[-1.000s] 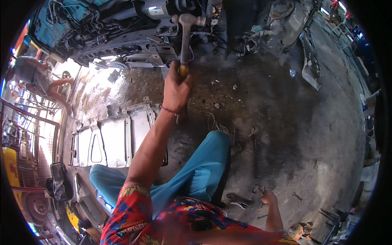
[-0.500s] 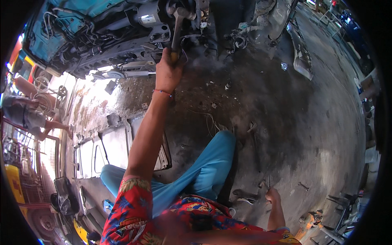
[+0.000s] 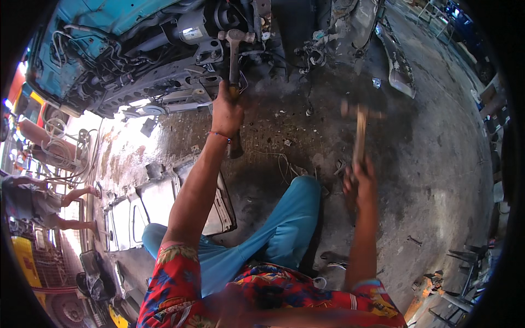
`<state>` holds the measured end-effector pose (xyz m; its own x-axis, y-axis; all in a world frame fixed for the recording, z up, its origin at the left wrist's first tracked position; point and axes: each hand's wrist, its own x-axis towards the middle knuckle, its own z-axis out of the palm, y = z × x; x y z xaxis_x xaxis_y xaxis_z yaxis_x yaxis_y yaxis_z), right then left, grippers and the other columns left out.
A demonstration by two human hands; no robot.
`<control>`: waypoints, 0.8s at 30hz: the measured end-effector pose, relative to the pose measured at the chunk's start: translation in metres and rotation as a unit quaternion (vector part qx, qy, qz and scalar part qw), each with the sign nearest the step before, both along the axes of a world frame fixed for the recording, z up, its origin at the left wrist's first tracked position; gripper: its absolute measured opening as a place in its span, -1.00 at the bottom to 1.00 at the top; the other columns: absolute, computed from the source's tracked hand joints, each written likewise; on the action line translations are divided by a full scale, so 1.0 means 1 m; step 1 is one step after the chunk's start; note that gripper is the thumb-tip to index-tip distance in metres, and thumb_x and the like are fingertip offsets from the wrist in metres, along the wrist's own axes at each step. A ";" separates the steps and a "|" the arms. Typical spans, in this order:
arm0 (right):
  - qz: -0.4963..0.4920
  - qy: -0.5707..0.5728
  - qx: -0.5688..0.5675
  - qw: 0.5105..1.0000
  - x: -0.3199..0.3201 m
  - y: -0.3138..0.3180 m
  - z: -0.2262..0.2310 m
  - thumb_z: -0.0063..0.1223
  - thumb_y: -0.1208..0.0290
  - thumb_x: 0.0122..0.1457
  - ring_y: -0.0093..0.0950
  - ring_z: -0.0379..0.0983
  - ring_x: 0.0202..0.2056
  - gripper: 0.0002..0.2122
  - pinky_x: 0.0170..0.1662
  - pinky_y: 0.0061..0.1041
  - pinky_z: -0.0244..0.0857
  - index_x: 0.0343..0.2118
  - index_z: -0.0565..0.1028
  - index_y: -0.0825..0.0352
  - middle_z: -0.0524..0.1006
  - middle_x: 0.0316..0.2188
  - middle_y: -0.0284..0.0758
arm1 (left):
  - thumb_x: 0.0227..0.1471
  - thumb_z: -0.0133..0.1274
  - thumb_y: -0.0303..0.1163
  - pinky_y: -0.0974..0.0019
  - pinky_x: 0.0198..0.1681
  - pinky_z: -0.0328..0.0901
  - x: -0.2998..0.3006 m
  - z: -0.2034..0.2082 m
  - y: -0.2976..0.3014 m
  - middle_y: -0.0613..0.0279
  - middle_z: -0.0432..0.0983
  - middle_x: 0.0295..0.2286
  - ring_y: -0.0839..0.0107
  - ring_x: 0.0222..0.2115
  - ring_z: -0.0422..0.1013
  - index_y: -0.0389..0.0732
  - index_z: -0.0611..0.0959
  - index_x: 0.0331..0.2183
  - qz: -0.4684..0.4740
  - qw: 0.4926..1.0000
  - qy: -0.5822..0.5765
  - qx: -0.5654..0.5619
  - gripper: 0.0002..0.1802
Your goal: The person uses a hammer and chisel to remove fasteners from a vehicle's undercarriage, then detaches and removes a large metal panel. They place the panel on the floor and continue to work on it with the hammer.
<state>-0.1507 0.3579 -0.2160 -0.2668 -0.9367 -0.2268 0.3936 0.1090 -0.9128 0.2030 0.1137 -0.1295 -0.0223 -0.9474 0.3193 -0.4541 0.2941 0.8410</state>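
Note:
I sit on a stained concrete floor with my legs in blue trousers (image 3: 284, 229) stretched out. My left hand (image 3: 227, 112) is shut on the shaft of a long metal-headed tool (image 3: 234, 52). Its head rests against the engine parts (image 3: 191, 38) of a blue vehicle (image 3: 87, 33) ahead. My right hand (image 3: 361, 177) is raised and shut on a wooden-handled hammer (image 3: 360, 134), which is blurred by motion, its head up and well to the right of the other tool.
A white vehicle door panel (image 3: 158, 202) lies on the floor to my left. Another person (image 3: 38, 205) sits at the far left. A bent body part (image 3: 396, 60) and metal scraps (image 3: 459, 262) lie to the right.
My right hand has come up from the floor at my lower right and now holds the hammer raised. My left hand stays on the tool at the engine.

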 end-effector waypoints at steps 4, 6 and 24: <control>0.090 -0.125 -0.166 0.974 0.042 -0.129 0.073 0.14 0.25 0.42 -0.51 0.38 -0.63 -0.56 -0.61 -0.42 0.32 0.28 0.31 0.20 0.51 -0.35 -0.26 | 0.15 0.19 -0.41 0.26 -0.53 0.37 -0.004 0.007 -0.001 0.20 0.52 -0.45 0.45 -0.56 0.45 -0.25 0.40 -0.07 -0.005 1.000 -0.009 -0.002 -0.62; 0.125 -0.134 -0.193 0.964 0.046 -0.171 0.096 0.14 0.23 0.44 -0.54 0.39 -0.62 -0.65 -0.60 -0.44 0.33 0.17 0.37 0.20 0.52 -0.36 -0.28 | 0.14 0.18 -0.41 0.24 -0.55 0.37 -0.005 0.008 -0.001 0.20 0.52 -0.46 0.44 -0.57 0.46 -0.23 0.39 -0.11 -0.005 1.000 -0.014 0.006 -0.64; 0.188 0.137 -0.102 0.967 0.000 -0.258 0.138 0.11 0.20 0.45 -0.58 0.35 -0.69 -0.76 -0.66 -0.44 0.28 0.03 0.43 0.19 0.48 -0.52 -0.37 | 0.14 0.16 -0.44 0.22 -0.45 0.41 -0.008 -0.010 -0.008 0.15 0.55 -0.43 0.35 -0.48 0.52 -0.25 0.41 -0.06 -0.011 0.997 -0.037 -0.065 -0.63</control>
<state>-0.1506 0.1000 -0.0782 0.0770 -0.9970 0.0035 0.1023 0.0044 -0.9947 0.1947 0.1052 -0.1398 -0.0707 -0.8968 0.4368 -0.5054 0.4098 0.7594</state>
